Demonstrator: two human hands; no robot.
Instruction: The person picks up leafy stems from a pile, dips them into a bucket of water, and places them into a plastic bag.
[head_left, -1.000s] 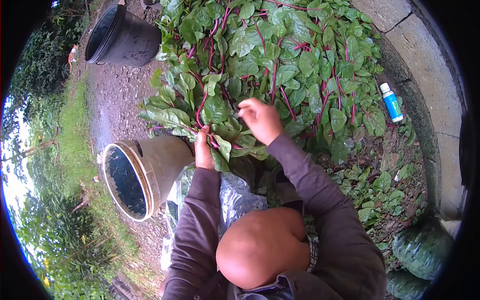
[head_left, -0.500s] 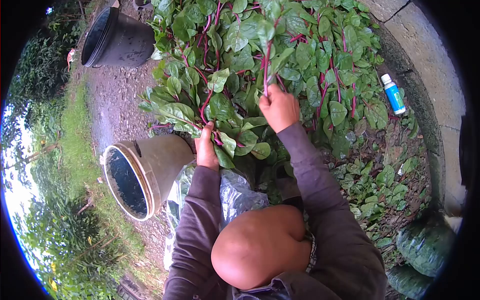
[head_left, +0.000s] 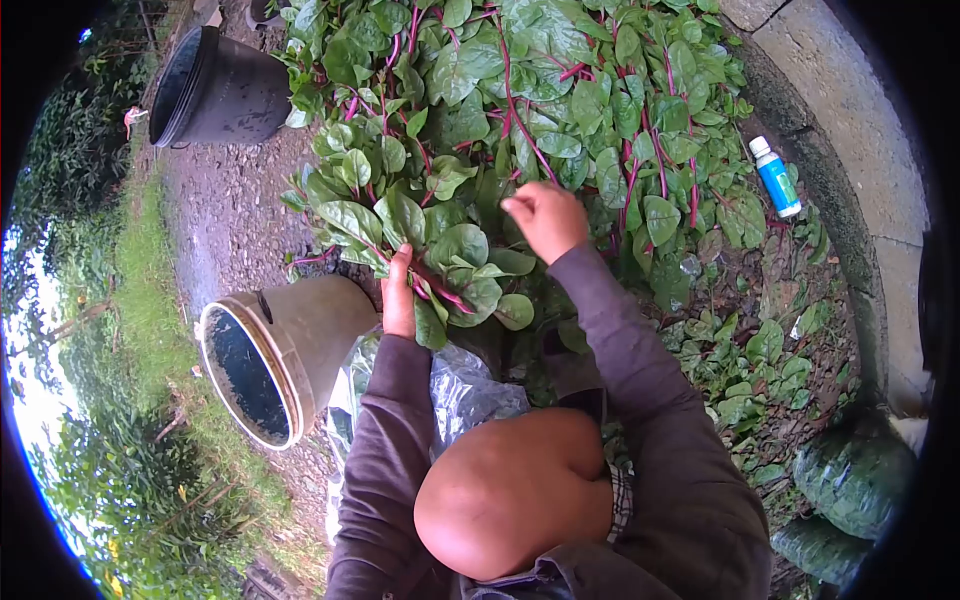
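Note:
My left hand (head_left: 399, 298) is closed round a bunch of leafy greens (head_left: 400, 225) with reddish-purple stems, its thumb lying across the stems. To the right, my right hand (head_left: 549, 220) hovers just below a large pile of the same greens (head_left: 600, 110), its fingers curled and pinched together. Whether anything small is between those fingertips cannot be made out. A purple stem from the pile ends close above my right hand.
A pale bucket (head_left: 335, 310) and a dark bucket (head_left: 245, 90) lie on the left. Clear plastic (head_left: 470, 390) is by my knee. A blue bottle (head_left: 776, 180) lies near the concrete edge (head_left: 850, 110), with filled green bags (head_left: 855, 480) at lower right.
The stem that was upright in my right hand is no longer there. My left hand still holds its bunch, and the whole view has shifted slightly.

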